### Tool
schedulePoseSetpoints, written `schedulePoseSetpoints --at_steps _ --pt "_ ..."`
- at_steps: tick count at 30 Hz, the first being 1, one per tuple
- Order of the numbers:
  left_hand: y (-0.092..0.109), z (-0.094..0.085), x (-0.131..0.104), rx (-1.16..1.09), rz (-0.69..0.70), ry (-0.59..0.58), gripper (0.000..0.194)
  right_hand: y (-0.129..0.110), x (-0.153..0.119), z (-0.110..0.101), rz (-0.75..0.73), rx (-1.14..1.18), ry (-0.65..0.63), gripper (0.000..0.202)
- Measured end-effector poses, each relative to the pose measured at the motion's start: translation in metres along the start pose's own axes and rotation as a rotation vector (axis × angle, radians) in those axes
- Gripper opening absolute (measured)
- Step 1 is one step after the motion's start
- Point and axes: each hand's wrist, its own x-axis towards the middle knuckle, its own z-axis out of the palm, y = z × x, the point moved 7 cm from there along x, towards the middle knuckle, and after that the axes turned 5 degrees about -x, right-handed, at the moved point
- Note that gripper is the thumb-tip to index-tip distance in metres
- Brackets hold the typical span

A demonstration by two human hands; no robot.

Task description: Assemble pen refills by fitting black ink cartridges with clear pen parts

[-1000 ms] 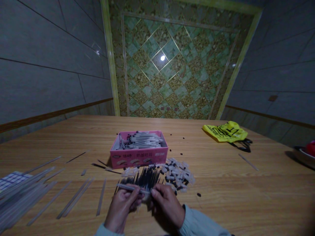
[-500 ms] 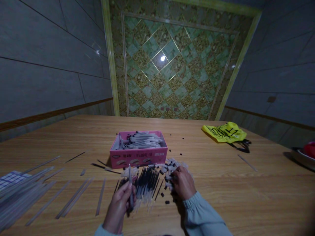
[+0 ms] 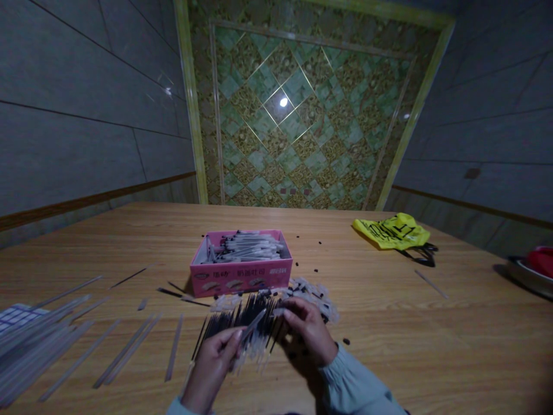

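My left hand [image 3: 215,358] is closed around a slim greyish pen barrel [image 3: 254,324], which tilts up and to the right. Close to its tip, my right hand [image 3: 311,329] pinches a small translucent piece [image 3: 280,312] that looks like a pen cap; a gap separates the two. Beneath and behind both hands lies a row of thin dark refills [image 3: 222,324] with pale ends, partly hidden by the fingers. Beyond the right hand spreads a pile of small clear caps [image 3: 317,295] mixed with little black plugs. The pink box [image 3: 242,278] behind holds many assembled-looking pens [image 3: 248,246].
Long clear tubes [image 3: 43,340] lie bundled at the left, over a checked cloth [image 3: 19,317], with several loose ones beside them. A yellow bag [image 3: 393,231] lies at the back right. A bowl [image 3: 529,275] with something red stands at the right edge.
My right hand has come up from the cap pile and moved left, now with a small clear piece. The barrel in my left hand has tipped from upright toward the right.
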Motion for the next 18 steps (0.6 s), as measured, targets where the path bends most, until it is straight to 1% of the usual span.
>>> schedulePoseSetpoints --at_steps 4,7,14,18 --pt "0.0040 0.0067 -0.0033 0.095 0.020 -0.052 0.045 -0.0041 -0.0006 -0.0034 0.002 0.016 0.017 0.040" --pt "0.0030 0.0076 -0.0031 0.176 0.061 -0.067 0.046 -0.0047 -0.0005 -0.0043 -0.004 -0.001 0.014 0.041" --pt "0.0011 0.0085 -0.0025 0.279 0.087 -0.106 0.048 -0.0048 -0.0008 0.0002 -0.057 -0.062 -0.017 0.033" --pt "0.0041 0.0093 -0.0029 0.298 0.094 -0.111 0.048 -0.0091 -0.0026 0.0042 -0.131 -0.118 -0.040 0.030"
